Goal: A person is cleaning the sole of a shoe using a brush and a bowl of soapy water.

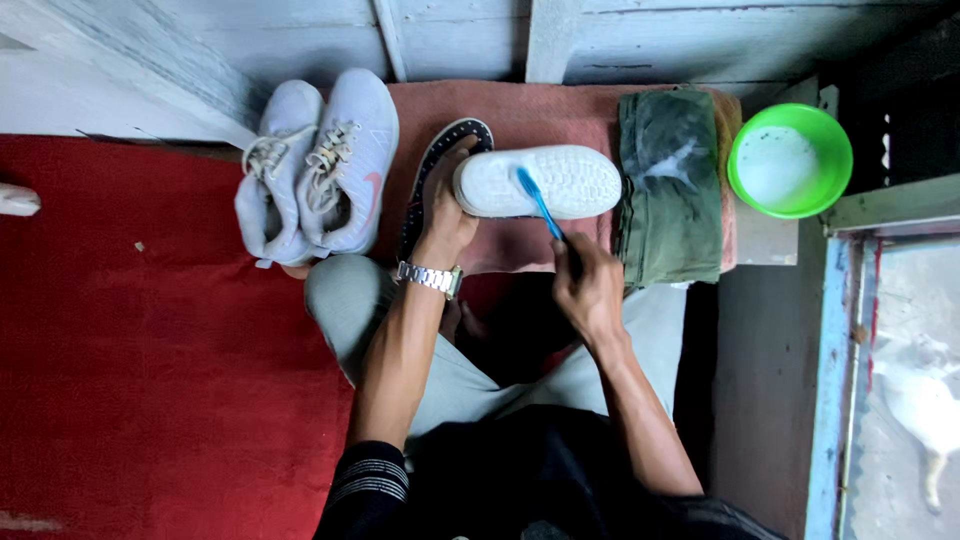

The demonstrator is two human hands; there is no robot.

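Red carpet [130,350] fills the floor to my left, and a pinkish towel [560,110] is spread ahead of my knees against the pale wooden wall [700,40]. On that towel, a folded green cloth [668,200] streaked with suds, and to the left a pair of grey laced sneakers [315,165] lying side by side, touching.

Between them is the white shoe [540,182], sole up. My left hand [447,215] is closed round its heel end, thumb over the edge, propping it above a dark insole [440,175] that peeks out behind. My right hand [588,285] is closed tight on the handle of a blue toothbrush [537,202], bristle end down on the white sole.

Risks, as I judge them: the sole looks wet, so the shoe could slip out of my left grip if I press hard; a sideways flick of the brush could spatter foam onto the grey pair just beside.

The green bowl [790,160] sits at the far right (well apart from the shoe), holding whitish soapy water. It stands near the edge of its ledge, so a careless elbow might tip it.
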